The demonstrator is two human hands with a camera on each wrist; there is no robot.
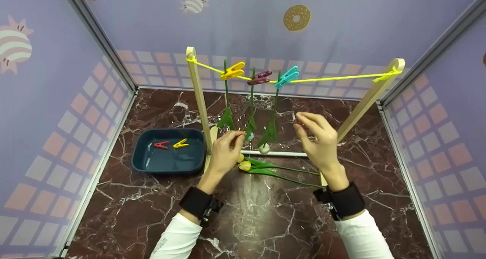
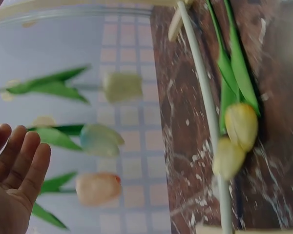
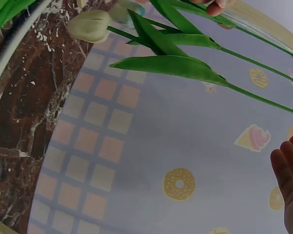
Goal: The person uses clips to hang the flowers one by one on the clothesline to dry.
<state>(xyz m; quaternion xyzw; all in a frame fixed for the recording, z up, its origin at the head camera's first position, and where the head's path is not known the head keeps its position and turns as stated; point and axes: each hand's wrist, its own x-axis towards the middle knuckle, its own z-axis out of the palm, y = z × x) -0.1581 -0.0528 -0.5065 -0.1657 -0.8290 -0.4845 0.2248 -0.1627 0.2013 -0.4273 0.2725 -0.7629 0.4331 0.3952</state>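
Note:
Three artificial tulips hang bloom-down from a yellow cord (image 1: 334, 79), held by a yellow clothespin (image 1: 232, 71), a maroon clothespin (image 1: 259, 78) and a turquoise clothespin (image 1: 287, 77). Their blooms are a white one (image 3: 89, 26), a pale blue-white one (image 2: 101, 140) and a peach one (image 2: 98, 188). My left hand (image 1: 224, 152), fingers loosely bent, is beside the leaves of the hanging tulips; whether it touches one I cannot tell. To the right of the turquoise-pinned tulip, my right hand (image 1: 322, 141) is raised with relaxed fingers and nothing in them.
Two yellow tulips (image 1: 245, 165) lie on the marbled surface by the stand's white bar (image 1: 288, 153). Wooden posts (image 1: 200, 95) hold the cord at either end. At left, a dark blue basin (image 1: 136, 162) contains a red clothespin (image 1: 161, 145) and a yellow one.

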